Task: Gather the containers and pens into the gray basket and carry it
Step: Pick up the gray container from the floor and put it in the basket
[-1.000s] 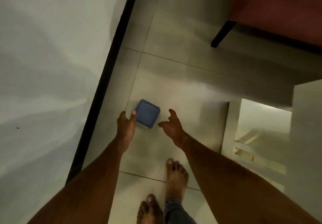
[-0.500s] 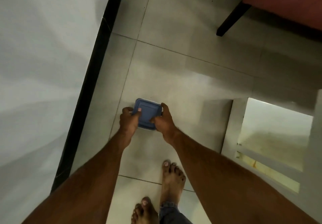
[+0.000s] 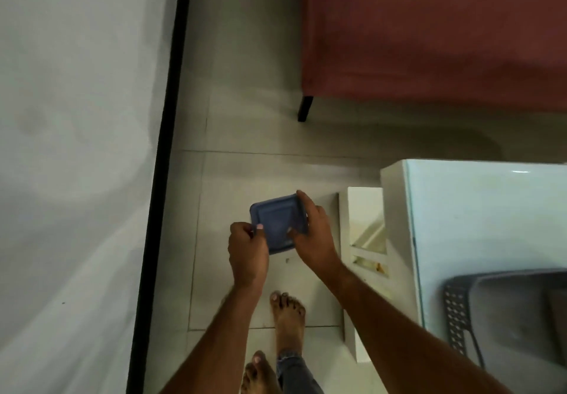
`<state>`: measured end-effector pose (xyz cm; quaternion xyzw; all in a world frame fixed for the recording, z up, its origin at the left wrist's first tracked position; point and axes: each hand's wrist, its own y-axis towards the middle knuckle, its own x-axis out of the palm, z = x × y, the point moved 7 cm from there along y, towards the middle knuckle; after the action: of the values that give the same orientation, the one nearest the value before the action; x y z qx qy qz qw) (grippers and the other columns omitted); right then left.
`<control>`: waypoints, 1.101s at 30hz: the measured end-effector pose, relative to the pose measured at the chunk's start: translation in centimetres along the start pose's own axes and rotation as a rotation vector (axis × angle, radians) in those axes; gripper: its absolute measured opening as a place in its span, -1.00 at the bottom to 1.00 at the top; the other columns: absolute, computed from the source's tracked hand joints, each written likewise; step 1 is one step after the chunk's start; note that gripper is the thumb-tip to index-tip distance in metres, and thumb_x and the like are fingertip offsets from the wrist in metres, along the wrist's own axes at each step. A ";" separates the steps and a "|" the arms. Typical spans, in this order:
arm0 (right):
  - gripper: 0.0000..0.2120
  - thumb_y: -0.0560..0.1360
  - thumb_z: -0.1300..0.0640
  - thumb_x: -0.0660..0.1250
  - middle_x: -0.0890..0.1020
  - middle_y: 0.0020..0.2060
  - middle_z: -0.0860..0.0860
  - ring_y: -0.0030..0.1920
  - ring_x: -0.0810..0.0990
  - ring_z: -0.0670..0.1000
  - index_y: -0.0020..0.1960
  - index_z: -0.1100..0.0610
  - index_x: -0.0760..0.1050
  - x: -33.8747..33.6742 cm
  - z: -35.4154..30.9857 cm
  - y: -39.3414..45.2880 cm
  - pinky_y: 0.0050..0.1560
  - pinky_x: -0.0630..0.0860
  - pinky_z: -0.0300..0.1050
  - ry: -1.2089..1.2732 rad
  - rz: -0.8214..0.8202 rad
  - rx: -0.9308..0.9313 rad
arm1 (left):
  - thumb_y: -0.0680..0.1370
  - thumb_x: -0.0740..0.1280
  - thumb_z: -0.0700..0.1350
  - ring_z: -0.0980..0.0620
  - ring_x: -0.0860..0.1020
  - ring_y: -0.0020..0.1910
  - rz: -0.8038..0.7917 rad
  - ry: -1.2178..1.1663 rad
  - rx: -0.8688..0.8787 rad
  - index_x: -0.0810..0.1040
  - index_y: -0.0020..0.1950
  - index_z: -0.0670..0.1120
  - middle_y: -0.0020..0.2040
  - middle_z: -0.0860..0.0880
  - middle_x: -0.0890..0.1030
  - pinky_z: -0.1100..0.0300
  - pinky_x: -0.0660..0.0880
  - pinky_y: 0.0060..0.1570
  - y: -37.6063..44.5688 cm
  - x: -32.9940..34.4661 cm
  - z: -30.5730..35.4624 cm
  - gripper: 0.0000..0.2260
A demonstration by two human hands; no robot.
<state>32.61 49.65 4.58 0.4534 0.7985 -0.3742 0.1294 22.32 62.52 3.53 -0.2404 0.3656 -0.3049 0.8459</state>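
Note:
A square container with a blue lid (image 3: 276,220) is held above the tiled floor between both hands. My left hand (image 3: 247,251) pinches its left edge, thumb on the lid. My right hand (image 3: 313,235) grips its right side, fingers over the far corner and thumb on the lid. The gray basket (image 3: 460,311), with a perforated dark rim, stands on the white glass-topped table (image 3: 478,219) at the lower right, partly cut off by the frame edge. No pens are in view.
A white wall with a black skirting strip (image 3: 162,160) runs along the left. A red sofa (image 3: 429,34) with a black leg (image 3: 304,108) stands ahead. The table's lower shelf (image 3: 366,228) is just right of my hands. My bare feet (image 3: 287,317) stand below on the tiles.
Both hands closed on the container on the floor and lifted it up and to the right. The view rose, bringing the table top and gray basket into sight.

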 end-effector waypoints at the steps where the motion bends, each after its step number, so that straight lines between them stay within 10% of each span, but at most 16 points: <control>1: -0.27 0.53 0.30 0.40 0.43 0.37 0.12 0.40 0.43 0.12 0.61 0.01 0.20 -2.0 -0.4 -1.0 0.35 0.54 0.06 -0.011 0.032 -0.018 | 0.66 0.30 -0.09 -0.02 0.53 -0.11 -0.002 0.022 0.042 0.43 0.05 -0.07 -0.17 0.11 0.49 0.27 0.35 -0.30 -1.6 0.1 1.5 -0.92; 19: -0.27 0.47 0.43 0.39 0.54 0.29 0.17 0.28 0.48 0.13 0.57 0.06 0.33 -30.5 8.9 -19.4 0.30 0.49 0.08 -0.069 0.396 -0.010 | 0.61 0.39 0.01 0.10 0.67 -0.21 -0.207 0.145 0.485 0.57 -0.02 -0.04 -0.14 0.05 0.68 0.23 0.65 -0.20 -30.3 11.7 8.6 -0.87; 33: -0.30 0.46 0.38 0.44 0.58 0.33 0.18 0.35 0.53 0.21 0.55 0.11 0.36 -31.7 18.7 -17.5 0.35 0.52 0.20 -0.077 0.309 0.071 | 0.63 0.31 -0.18 -0.09 0.63 0.22 -0.260 0.605 0.365 0.37 0.51 -0.06 0.24 -0.08 0.64 0.13 0.56 0.19 -35.7 20.9 5.3 -0.56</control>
<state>33.35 10.98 17.42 0.5604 0.7000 -0.3949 0.1998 25.67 24.10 19.46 -0.0292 0.5051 -0.5271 0.6828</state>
